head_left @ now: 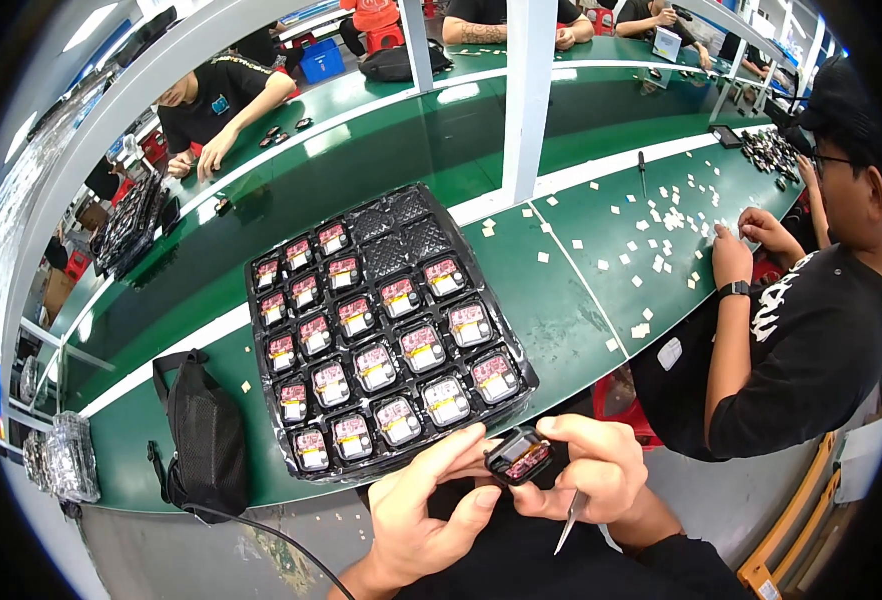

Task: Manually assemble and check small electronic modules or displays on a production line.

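Observation:
A small black plastic case (521,456) with a reddish circuit board inside is held up near the front edge of the table. My left hand (426,515) pinches its left side between thumb and fingers. On the other side, my right hand (596,465) grips the case with thumb and forefinger. Thin metal tweezers (569,528) are tucked in the right hand's lower fingers, tips pointing down. Just beyond both hands lies a black moulded tray (393,258), with rows of similar open units showing red boards and silver blocks. Several pockets at its far right hold no unit.
A black bag (206,440) lies left of the tray; a dark cable (281,535) runs below it. Small pale squares (661,235) and a screwdriver (643,175) are scattered right. A co-worker (801,330) sits there. A white post (528,100) rises behind the tray.

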Motion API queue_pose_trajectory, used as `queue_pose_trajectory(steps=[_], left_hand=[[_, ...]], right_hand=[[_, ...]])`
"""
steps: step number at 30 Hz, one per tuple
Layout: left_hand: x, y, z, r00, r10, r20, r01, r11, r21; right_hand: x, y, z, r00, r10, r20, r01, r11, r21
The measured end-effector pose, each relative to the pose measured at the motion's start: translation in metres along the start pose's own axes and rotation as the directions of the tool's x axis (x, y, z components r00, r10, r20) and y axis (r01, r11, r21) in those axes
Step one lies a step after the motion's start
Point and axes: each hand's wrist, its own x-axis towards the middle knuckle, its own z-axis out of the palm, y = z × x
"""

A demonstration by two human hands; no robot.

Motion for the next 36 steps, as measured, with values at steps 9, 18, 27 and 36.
queue_pose_trajectory(steps=[9, 18, 27, 36], left_hand=[[-0.012, -0.002, 0.008, 0.986, 0.023, -0.163, -0.007, 0.995, 0.096], [-0.014, -0.016, 0.005, 0.995, -0.098, -0.032, 0.067, 0.848, -0.526], [-0.015, -0.03, 0.003, 0.991, -0.061, -0.12, -0.021, 0.811, -0.585], [-0.019, -0.028, 0.002, 0.984, -0.128, -0.123, 0.027, 0.79, -0.613]], right_hand=[[-0.014, -0.009, 0.012, 0.997, -0.063, 0.055, 0.066, 0.996, -0.065], [-0.01, -0.009, 0.012, 0.972, 0.207, 0.111, -0.233, 0.907, 0.35], [-0.001, -0.015, -0.008, 0.756, 0.466, 0.46, -0.612, 0.752, 0.245], [0.005, -0.013, -0.001, 0.923, 0.224, 0.313, -0.232, 0.973, -0.014]])
